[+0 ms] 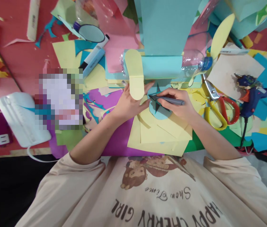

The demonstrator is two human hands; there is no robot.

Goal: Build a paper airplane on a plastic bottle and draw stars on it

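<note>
My right hand (179, 102) is closed around a grey pen (169, 100) whose tip points left onto a small light-blue paper disc (158, 110) with a dark star shape on it. My left hand (131, 104) lies with fingers stretched out, pressing on the yellow paper at the disc's left edge. A pale yellow oval paper flap (135, 75) hangs over the left fingers. Both hands rest on a stack of yellow sheets (162, 135) over purple paper (116, 138).
Red-and-yellow scissors (216, 104) lie right of my hand, a blue glue gun (252, 94) beyond them. A tall teal paper form (166, 28) on a clear bottle (192, 61) stands behind. Markers (94, 56), a white mask (21, 118) and paper scraps cover the red table.
</note>
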